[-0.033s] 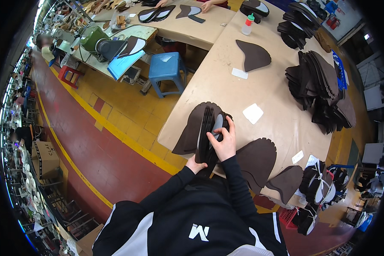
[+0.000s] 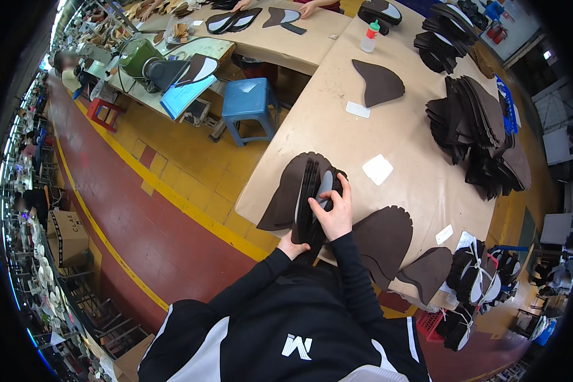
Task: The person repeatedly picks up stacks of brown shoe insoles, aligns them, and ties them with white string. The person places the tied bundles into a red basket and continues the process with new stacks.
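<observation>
A stack of dark brown shoe-upper pieces (image 2: 306, 197) stands on edge at the table's near left corner, its layers slightly fanned. My left hand (image 2: 291, 246) is closed round the bottom end of this stack, its thumb lying across the near side. At the stack's right side my right hand (image 2: 335, 213) is closed with bent fingers on an outer piece that has a pale grey patch (image 2: 325, 183). Some fingertips are hidden behind that piece. Flat beneath and left of the stack lies a brown upper piece (image 2: 277, 202). More brown pieces (image 2: 383, 239) lie right of my right forearm.
Brown pieces are piled (image 2: 468, 118) along the table's right side. A bottle with a green cap (image 2: 369, 37), a single brown piece (image 2: 381, 83) and a white card (image 2: 377, 169) lie or stand farther up. A blue stool (image 2: 247, 102) is left of the table. Another person's hand (image 2: 307, 9) is at the far table.
</observation>
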The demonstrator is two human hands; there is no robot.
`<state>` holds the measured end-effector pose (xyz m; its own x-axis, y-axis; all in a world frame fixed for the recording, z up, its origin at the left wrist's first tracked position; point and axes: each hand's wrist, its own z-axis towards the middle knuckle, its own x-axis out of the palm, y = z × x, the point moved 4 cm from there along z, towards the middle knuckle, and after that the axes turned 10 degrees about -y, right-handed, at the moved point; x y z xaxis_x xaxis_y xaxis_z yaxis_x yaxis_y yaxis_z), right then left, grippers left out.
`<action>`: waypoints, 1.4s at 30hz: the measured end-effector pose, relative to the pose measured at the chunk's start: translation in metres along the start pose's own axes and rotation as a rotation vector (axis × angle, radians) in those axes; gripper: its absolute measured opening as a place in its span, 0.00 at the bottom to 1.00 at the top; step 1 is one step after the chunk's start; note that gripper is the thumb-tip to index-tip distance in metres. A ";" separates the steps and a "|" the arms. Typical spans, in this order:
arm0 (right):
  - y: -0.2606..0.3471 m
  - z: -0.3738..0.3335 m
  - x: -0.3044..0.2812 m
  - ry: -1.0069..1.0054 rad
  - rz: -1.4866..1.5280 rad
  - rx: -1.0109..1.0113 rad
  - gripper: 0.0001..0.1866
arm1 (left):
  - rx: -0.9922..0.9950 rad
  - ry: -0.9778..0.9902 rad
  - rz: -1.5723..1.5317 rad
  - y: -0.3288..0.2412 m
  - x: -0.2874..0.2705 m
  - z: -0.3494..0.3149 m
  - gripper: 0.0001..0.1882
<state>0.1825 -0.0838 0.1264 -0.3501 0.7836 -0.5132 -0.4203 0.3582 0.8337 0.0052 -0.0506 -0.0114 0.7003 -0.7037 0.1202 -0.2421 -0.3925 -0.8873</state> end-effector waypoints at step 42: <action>0.012 0.011 0.011 0.053 -0.054 -0.038 0.14 | 0.036 0.017 -0.020 0.012 -0.006 0.017 0.50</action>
<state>0.1831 -0.0651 0.1328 -0.3690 0.7356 -0.5680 -0.4706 0.3792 0.7967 0.0101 -0.0411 -0.0303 0.6935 -0.7057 0.1453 -0.2037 -0.3855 -0.8999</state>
